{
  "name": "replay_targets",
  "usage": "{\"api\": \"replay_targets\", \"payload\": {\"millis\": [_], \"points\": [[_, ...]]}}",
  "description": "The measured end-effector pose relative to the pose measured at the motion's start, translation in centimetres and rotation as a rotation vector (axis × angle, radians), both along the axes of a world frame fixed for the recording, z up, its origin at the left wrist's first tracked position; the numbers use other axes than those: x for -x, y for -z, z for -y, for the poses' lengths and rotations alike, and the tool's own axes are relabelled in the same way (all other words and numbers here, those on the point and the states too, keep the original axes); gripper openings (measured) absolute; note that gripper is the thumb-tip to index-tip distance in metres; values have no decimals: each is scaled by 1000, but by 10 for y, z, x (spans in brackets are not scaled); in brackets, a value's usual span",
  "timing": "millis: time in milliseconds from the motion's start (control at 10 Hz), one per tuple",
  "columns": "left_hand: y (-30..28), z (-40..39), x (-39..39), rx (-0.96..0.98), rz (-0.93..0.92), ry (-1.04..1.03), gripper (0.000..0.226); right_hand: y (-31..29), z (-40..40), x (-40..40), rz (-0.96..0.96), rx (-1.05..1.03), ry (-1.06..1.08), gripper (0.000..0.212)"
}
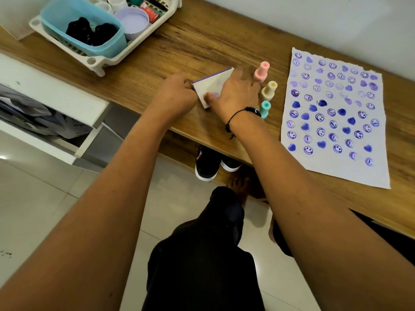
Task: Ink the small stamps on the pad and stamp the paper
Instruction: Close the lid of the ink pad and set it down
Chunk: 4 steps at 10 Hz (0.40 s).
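A white ink pad case (pixel 212 86) with a purple edge lies on the wooden table (pixel 202 48), and both hands are on it. My left hand (pixel 177 95) grips its left corner. My right hand (pixel 235 93) presses on its top and right side. Three small stamps stand upright just right of my right hand: a pink stamp (pixel 261 71), a cream stamp (pixel 269 90) and a teal stamp (pixel 265 108). Further right lies the paper (pixel 334 162), covered with several purple smileys and hearts.
A white rack (pixel 96 60) at the back left holds a blue tub (pixel 83 25), a lilac lid and small items. An open white drawer (pixel 54 97) is to the left. Below the table edge are black shoes (pixel 207 164) and my legs.
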<state>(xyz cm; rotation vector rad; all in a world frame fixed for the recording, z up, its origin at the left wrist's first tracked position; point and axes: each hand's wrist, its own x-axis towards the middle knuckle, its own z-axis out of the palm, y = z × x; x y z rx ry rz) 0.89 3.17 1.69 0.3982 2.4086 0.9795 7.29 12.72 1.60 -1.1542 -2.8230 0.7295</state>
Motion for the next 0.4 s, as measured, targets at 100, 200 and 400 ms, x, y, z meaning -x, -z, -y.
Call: {"api": "replay_targets", "payload": {"millis": [100,200,400], "points": [[8,-7,4,-21,54,-134,39,-1,0,0,17,-12,-1,67],[9,-11,10,-51,82,-188,45,-4,0,0,30,-5,18,70],[3,-9,12,-70,103,-298,32,-28,-3,-5,16,-42,-15,38]]}}
